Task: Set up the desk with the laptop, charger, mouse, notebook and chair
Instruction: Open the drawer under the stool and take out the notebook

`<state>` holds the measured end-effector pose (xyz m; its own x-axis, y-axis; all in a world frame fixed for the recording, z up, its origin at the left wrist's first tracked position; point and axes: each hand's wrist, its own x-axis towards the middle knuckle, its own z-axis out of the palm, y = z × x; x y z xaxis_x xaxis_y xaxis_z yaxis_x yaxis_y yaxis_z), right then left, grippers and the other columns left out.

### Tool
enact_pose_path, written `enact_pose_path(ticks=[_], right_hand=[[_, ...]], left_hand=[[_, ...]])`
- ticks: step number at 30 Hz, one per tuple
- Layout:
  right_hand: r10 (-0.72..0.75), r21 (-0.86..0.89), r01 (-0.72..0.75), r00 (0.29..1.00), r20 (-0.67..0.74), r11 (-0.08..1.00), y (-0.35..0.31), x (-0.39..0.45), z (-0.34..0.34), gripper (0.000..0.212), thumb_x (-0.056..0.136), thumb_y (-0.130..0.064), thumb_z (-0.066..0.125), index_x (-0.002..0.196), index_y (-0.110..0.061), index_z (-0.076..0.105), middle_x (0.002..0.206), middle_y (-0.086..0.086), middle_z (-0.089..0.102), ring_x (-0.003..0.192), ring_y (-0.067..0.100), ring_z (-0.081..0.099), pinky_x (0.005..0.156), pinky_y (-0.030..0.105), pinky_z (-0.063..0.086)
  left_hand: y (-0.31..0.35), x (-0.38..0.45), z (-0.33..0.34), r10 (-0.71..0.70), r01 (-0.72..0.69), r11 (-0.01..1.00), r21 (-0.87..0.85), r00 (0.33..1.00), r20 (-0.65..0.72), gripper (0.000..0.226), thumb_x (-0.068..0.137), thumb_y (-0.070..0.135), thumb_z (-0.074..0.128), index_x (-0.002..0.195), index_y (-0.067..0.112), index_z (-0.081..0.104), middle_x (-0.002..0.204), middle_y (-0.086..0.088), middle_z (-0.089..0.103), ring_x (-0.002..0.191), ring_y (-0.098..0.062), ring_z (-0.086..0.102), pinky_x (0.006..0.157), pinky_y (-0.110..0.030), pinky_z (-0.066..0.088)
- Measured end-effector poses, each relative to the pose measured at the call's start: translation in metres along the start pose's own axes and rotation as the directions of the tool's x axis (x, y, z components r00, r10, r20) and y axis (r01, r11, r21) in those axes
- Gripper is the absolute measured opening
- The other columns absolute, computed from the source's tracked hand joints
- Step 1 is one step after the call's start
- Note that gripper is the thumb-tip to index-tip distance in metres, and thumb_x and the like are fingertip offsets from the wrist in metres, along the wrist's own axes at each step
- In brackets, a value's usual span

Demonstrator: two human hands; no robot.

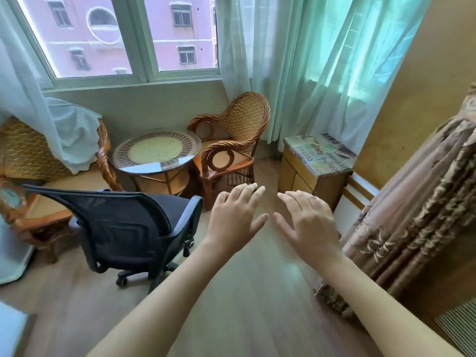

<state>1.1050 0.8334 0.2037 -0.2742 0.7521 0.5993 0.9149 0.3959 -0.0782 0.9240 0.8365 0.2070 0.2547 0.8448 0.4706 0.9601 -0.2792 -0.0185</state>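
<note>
A black mesh office chair (pixel 126 225) on castors stands on the wooden floor at the left, its back toward me and its seat facing the window. My left hand (pixel 235 215) is stretched out in the air just right of the chair's seat, fingers apart, holding nothing. Beside it, thumbs almost touching, my right hand (pixel 307 217) is likewise empty with fingers spread. Neither hand touches the chair. No laptop, charger, mouse, notebook or desk shows in view.
A round glass-topped rattan table (pixel 157 150) stands under the window between two rattan armchairs (pixel 231 148), (pixel 31 161). A small wooden cabinet (pixel 314 166) sits at the right wall. A patterned brown curtain (pixel 412 228) hangs at the right. Pale curtains frame the window.
</note>
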Motion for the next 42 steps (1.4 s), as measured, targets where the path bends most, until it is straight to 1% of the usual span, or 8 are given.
enact_pose_path(ticks=[5,8,10,15,20,28,35,42], right_hand=[[0.034,-0.015,-0.034,0.999,0.034,0.999,0.044,0.033,0.033,0.046,0.089,-0.045,0.045,0.121,-0.016,0.063,0.118,0.004,0.067,0.113,0.024,0.06,0.094,0.043,0.048],[0.036,-0.032,-0.035,0.998,0.055,0.999,0.078,0.054,0.058,0.045,0.09,-0.044,0.046,0.122,-0.017,0.061,0.119,0.003,0.066,0.113,0.023,0.059,0.094,0.044,0.048],[0.039,-0.042,-0.036,0.997,0.073,0.998,0.104,0.072,0.076,0.045,0.09,-0.043,0.046,0.124,-0.017,0.06,0.12,0.003,0.065,0.114,0.023,0.059,0.094,0.044,0.048],[0.052,-0.052,-0.047,0.992,0.112,0.998,0.163,0.117,0.118,0.046,0.09,-0.043,0.045,0.125,-0.017,0.06,0.121,0.005,0.064,0.116,0.024,0.058,0.095,0.046,0.047],[0.035,-0.08,-0.024,0.989,0.147,0.997,0.21,0.162,0.15,0.046,0.089,-0.044,0.044,0.123,-0.017,0.06,0.124,0.005,0.063,0.118,0.025,0.057,0.096,0.046,0.044],[0.05,-0.122,-0.035,0.992,0.119,0.992,0.264,0.23,0.206,0.043,0.088,-0.042,0.047,0.118,-0.017,0.064,0.12,0.004,0.065,0.115,0.024,0.059,0.094,0.044,0.045],[0.144,-0.191,-0.12,0.982,0.119,0.974,0.305,0.302,0.274,0.043,0.087,-0.043,0.046,0.116,-0.016,0.065,0.118,0.005,0.065,0.112,0.026,0.059,0.094,0.046,0.044],[0.28,-0.251,-0.242,0.951,0.13,0.937,0.335,0.357,0.328,0.043,0.089,-0.042,0.044,0.118,-0.016,0.062,0.121,0.005,0.064,0.114,0.026,0.057,0.096,0.046,0.043]], left_hand=[[-0.001,0.053,0.039,0.038,-0.038,0.999,-0.021,0.999,0.008,0.059,0.087,0.053,0.052,0.137,0.022,0.051,0.136,0.002,0.057,0.126,-0.018,0.051,0.091,-0.037,0.047],[0.0,0.091,0.067,0.037,-0.037,0.999,-0.015,0.999,0.026,0.061,0.086,0.054,0.042,0.136,0.022,0.052,0.135,0.003,0.058,0.124,-0.017,0.052,0.088,-0.035,0.047],[0.002,0.119,0.087,0.035,-0.034,0.999,-0.015,0.999,0.036,0.062,0.085,0.054,0.042,0.136,0.022,0.052,0.135,0.003,0.058,0.124,-0.017,0.053,0.087,-0.036,0.047],[0.01,0.191,0.136,0.032,-0.03,0.999,-0.031,0.998,0.047,0.062,0.083,0.05,0.059,0.136,0.02,0.052,0.135,0.002,0.058,0.124,-0.018,0.053,0.086,-0.038,0.048],[0.018,0.254,0.172,0.014,-0.012,0.999,-0.051,0.999,0.052,0.064,0.08,0.048,0.066,0.135,0.018,0.054,0.133,0.0,0.059,0.122,-0.019,0.055,0.085,-0.039,0.049],[0.001,0.351,0.237,0.048,-0.041,0.994,-0.1,0.996,0.076,0.063,0.084,0.047,0.061,0.139,0.019,0.049,0.138,-0.001,0.055,0.127,-0.02,0.05,0.091,-0.041,0.046],[-0.036,0.448,0.309,0.147,-0.132,0.979,-0.158,0.985,0.09,0.063,0.082,0.045,0.063,0.137,0.017,0.051,0.136,-0.002,0.057,0.124,-0.022,0.052,0.088,-0.04,0.047],[-0.071,0.533,0.373,0.297,-0.276,0.94,-0.199,0.951,0.083,0.062,0.08,0.044,0.065,0.135,0.016,0.054,0.133,-0.002,0.059,0.121,-0.022,0.054,0.083,-0.038,0.046]])
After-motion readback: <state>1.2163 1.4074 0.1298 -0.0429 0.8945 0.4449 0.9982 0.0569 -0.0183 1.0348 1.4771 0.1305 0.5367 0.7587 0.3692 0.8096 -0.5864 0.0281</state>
